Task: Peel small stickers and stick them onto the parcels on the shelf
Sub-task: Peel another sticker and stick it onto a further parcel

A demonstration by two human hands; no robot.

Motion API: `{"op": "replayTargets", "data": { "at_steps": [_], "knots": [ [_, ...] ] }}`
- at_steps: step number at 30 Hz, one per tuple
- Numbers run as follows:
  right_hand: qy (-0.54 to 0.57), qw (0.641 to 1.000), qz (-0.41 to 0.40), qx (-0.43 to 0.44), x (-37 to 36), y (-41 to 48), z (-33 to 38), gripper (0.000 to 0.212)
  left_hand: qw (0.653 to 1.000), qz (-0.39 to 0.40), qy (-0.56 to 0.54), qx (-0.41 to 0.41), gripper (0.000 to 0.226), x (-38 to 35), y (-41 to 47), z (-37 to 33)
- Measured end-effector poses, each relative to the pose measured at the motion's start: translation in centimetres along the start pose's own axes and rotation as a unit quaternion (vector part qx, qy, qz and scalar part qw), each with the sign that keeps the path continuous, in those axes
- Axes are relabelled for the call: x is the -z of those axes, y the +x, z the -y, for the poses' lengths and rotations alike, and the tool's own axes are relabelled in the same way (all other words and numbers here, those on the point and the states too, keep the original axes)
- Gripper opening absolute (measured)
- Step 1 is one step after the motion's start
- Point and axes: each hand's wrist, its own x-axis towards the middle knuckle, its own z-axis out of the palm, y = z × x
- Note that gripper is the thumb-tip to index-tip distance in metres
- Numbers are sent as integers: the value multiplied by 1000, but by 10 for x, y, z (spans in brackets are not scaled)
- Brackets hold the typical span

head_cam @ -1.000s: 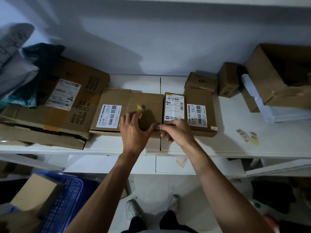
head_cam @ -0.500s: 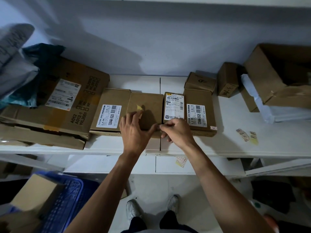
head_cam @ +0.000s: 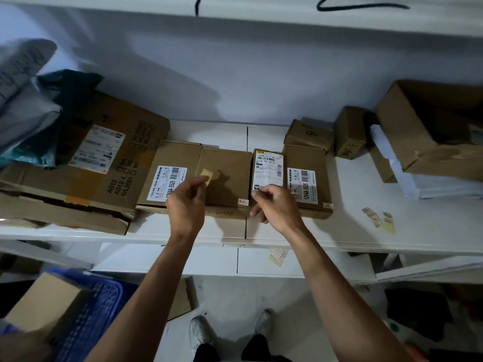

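**Hands apart above the middle parcels**

I see both hands raised over the front edge of the shelf [head_cam: 352, 231]. My left hand [head_cam: 187, 205] has its fingers curled, thumb and forefinger pinched on a yellowish backing strip [head_cam: 206, 176] above the plain brown parcel [head_cam: 227, 178]. My right hand [head_cam: 277, 207] is loosely curled with thumb and forefinger tips together near the lower edge of the narrow labelled parcel [head_cam: 268, 169]; I cannot tell whether a sticker sits between them. A small red-printed sticker [head_cam: 243, 202] sits on the plain parcel's front right corner, another [head_cam: 327, 205] on the next parcel's [head_cam: 308, 178] front right corner. Loose stickers [head_cam: 376, 219] lie near the shelf's front edge, to the right.
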Motion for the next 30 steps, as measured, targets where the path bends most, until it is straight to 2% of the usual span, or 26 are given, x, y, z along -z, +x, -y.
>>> {"op": "replayTargets", "data": {
  "at_steps": [6, 10, 12, 16, 20, 30],
  "knots": [
    [6, 998, 47, 41, 2, -3, 10, 19, 993, 43, -103, 25, 14, 14, -4, -13],
    [23, 995, 68, 68, 5, -3, 23, 19, 972, 93, -198, 87, 32, 13, -13, -37],
    [58, 992, 79, 76, 6, -5, 33, 21, 961, 127, -221, 111, 32, 11, -15, -45],
    [126, 983, 106, 82, 5, -11, 50, 19, 947, 189, -234, 111, 17, 8, -17, -52],
    [104, 986, 85, 100, 9, -12, 53, 16, 941, 207, -242, 109, 12, 7, -17, -58],
    [125, 984, 68, 102, 12, -17, 59, 17, 935, 250, -227, 107, 14, 11, -22, -66]
  ]
}}
